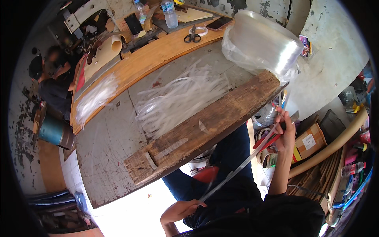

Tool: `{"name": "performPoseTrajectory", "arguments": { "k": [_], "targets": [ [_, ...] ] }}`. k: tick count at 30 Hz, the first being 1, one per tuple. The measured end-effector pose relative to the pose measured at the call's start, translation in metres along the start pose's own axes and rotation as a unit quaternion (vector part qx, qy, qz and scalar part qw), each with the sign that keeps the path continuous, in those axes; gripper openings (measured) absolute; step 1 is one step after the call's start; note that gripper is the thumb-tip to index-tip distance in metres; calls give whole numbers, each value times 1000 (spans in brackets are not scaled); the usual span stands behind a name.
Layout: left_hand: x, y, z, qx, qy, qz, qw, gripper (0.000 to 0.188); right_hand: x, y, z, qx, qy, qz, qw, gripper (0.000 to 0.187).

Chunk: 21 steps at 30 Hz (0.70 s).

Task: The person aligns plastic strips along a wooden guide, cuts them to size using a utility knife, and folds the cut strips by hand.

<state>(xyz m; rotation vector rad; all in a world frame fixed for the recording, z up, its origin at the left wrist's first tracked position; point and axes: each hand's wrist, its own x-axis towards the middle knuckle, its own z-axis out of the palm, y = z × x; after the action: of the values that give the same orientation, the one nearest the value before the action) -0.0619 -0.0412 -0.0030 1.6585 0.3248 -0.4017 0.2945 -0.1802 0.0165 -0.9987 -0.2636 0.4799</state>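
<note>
Grey table (103, 158) | clear strip (238, 170): between left hand (181, 210) and right hand (288, 133)

A plank (223, 112) separates the hands (179, 210) from bare tabletop (104, 158).

1. A workshop, by its look: the grey worktop (104, 158) is scratched and stained, with a rough plank (229, 106) along one edge.
2. Clear strips (181, 100) lie heaped on it, near a bulky clear roll (266, 41) and scissors (192, 37).
3. Paint flakes off the wall (256, 7).
4. A box (312, 138) and a long tube (337, 149) crowd the right side.
5. Long dark rolls (51, 198) lie low at left.
</note>
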Motion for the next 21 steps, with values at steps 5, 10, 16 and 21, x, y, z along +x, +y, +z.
{"name": "performPoseTrajectory", "arguments": {
  "k": [5, 10, 16, 21],
  "targets": [
    [-57, -54, -11, -61, 256, 42, 964, 19, 8, -22, -17, 6, 43, -59, 997, 21],
    [-97, -94, -23, -97, 401, -61, 909, 18, 19, -13, -46, -81, 123, -64, 987, 19],
    [-52, -79, -29, -44, 304, -74, 949, 21, 43, 16, -129, -560, 261, -213, 757, 29],
    [42, -27, -28, 68, 174, -8, 982, 15, -4, 7, -15, -673, 143, -318, 653, 24]
  ]
}}
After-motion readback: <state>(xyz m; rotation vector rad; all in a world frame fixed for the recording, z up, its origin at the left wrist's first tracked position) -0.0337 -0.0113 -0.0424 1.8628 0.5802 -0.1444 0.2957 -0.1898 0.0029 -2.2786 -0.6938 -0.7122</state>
